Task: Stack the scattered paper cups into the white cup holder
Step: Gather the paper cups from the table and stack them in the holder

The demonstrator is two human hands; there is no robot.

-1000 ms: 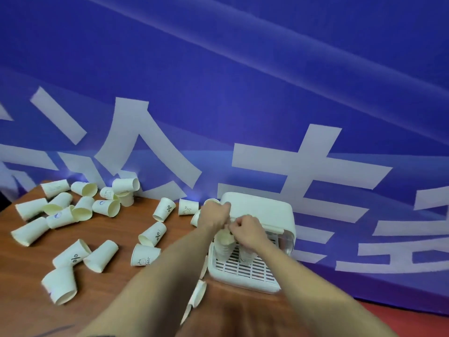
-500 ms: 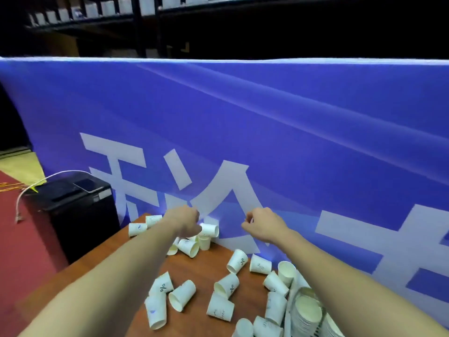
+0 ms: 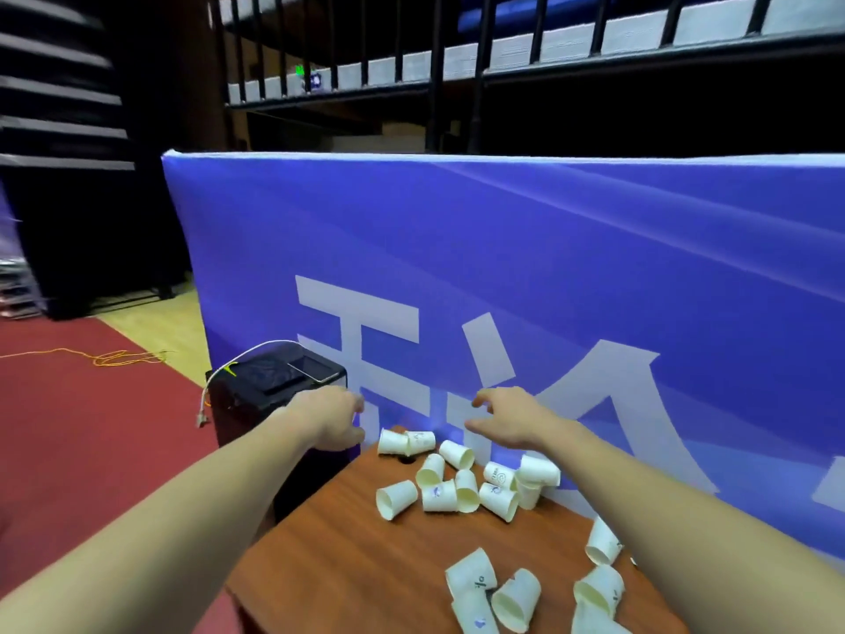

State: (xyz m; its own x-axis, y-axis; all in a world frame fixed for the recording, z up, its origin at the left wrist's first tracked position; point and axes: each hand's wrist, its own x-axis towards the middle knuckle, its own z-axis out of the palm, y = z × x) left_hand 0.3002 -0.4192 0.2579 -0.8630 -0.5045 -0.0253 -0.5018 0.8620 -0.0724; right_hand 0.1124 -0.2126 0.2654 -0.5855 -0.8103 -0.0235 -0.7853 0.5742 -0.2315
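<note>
White cups lie loose, both hands empty above them

From my remote seat I see the left hand (image 3: pixel 331 418) and the right hand (image 3: pixel 505 425) stretched forward over the far end of the wooden table (image 3: pixel 347 555). Both hands have the fingers spread and slightly curled, and they grasp nothing. The left hand hangs just past the far left corner of the table, the right hand hangs above the far edge.

Under and between the hands, near the far edge, is a cluster of paper cups (image 3: pixel 457 485), most of them lying on the side and touching each other. A second group of cups (image 3: pixel 512 592) lies at the near right part of the table, also tipped over. The white cup holder is not visible in my view.

Behind the far edge stands a blue banner (image 3: pixel 548 267) with white characters. Beside the far left corner is a black box (image 3: pixel 256 395) on the red floor (image 3: pixel 91 427).
</note>
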